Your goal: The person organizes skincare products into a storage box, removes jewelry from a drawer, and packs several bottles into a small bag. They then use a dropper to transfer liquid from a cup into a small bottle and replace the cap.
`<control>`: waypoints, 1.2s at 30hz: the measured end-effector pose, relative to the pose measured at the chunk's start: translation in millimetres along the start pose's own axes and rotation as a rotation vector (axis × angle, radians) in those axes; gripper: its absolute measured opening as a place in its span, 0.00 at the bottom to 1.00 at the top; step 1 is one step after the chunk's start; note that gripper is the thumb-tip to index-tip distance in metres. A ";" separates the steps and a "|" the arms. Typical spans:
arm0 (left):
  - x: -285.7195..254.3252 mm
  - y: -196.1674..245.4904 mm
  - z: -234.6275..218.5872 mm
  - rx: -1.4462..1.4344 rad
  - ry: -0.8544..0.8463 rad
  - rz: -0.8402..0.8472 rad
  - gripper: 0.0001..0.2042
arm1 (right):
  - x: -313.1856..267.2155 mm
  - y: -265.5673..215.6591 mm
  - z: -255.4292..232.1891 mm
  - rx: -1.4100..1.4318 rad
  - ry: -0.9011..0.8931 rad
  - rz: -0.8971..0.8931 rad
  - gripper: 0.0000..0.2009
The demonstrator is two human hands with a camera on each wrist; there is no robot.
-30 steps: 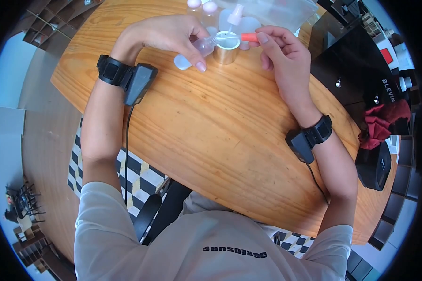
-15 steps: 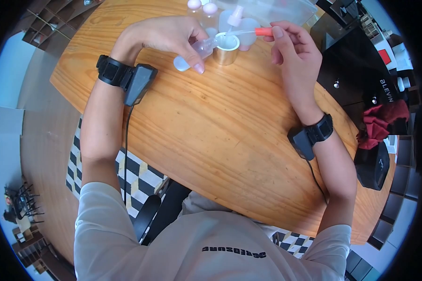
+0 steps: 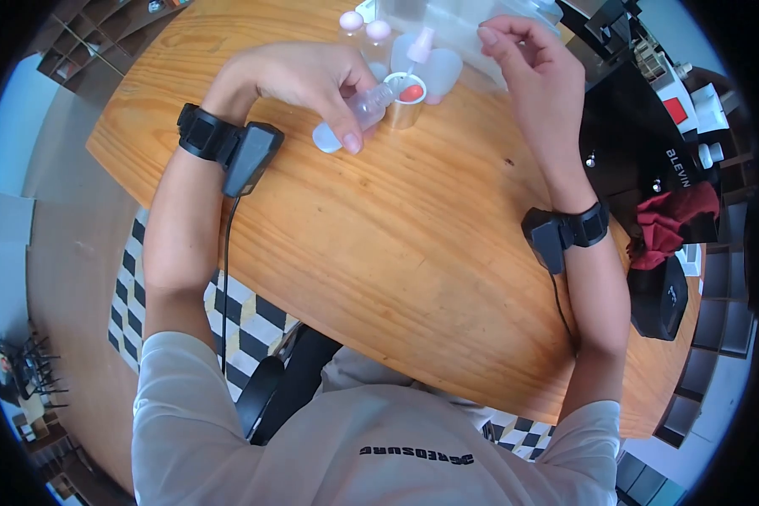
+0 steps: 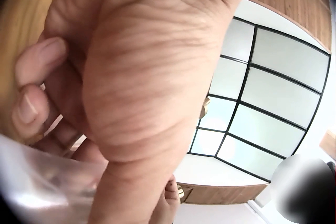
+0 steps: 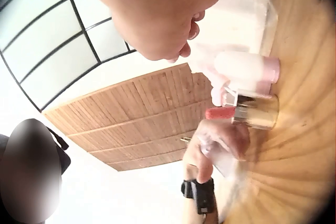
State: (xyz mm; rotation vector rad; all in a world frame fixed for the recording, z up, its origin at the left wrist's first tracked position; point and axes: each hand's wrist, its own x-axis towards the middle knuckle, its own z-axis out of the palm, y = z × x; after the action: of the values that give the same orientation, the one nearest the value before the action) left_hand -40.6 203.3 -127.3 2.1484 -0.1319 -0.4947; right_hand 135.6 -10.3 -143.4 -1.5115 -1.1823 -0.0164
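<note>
In the head view, my left hand (image 3: 312,80) grips a clear bottle (image 3: 366,106) lying tilted, its open neck beside a metallic cup (image 3: 406,118). A red dropper bulb (image 3: 411,93) shows at the cup's mouth; in the right wrist view the red bulb (image 5: 219,113) sticks out of the cup (image 5: 265,112). My right hand (image 3: 541,93) is raised to the right of the cup, fingers loosely bent, with nothing visible in it. The left wrist view shows mostly my left palm (image 4: 142,87) and part of the blurred clear bottle (image 4: 52,182).
Behind the cup stand a pink-topped spray bottle (image 3: 420,46), two bottles with round pink caps (image 3: 378,31) and a translucent plastic container (image 3: 472,29). On the right are a black box (image 3: 632,135), a dark red cloth (image 3: 668,223) and a black case (image 3: 659,299).
My right hand has drawn the red-topped dropper away from the bottle neck and let it go in the cup, then moved up and right. The left hand still grips the bottle, slightly lower.
</note>
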 end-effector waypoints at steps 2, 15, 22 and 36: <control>-1.1 6.3 1.4 -0.023 -0.026 0.000 0.17 | 9.1 -8.1 -2.3 -0.067 0.015 -0.026 0.08; 2.0 5.7 4.8 -0.025 -0.121 -0.034 0.20 | 24.1 -35.2 22.8 -0.542 -0.230 -0.283 0.12; 0.9 17.1 10.7 -0.076 -0.185 -0.072 0.20 | 24.7 -50.3 13.7 -0.192 -0.353 0.038 0.07; -5.2 1.5 1.2 -0.151 -0.111 0.028 0.25 | 12.5 -87.1 -24.0 0.280 -0.072 -0.046 0.08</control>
State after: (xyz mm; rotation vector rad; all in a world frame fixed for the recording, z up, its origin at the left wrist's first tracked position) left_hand -45.7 203.0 -125.1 1.9702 -0.1801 -0.5890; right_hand 98.1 -34.8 -64.0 -1.2472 -1.2215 0.1681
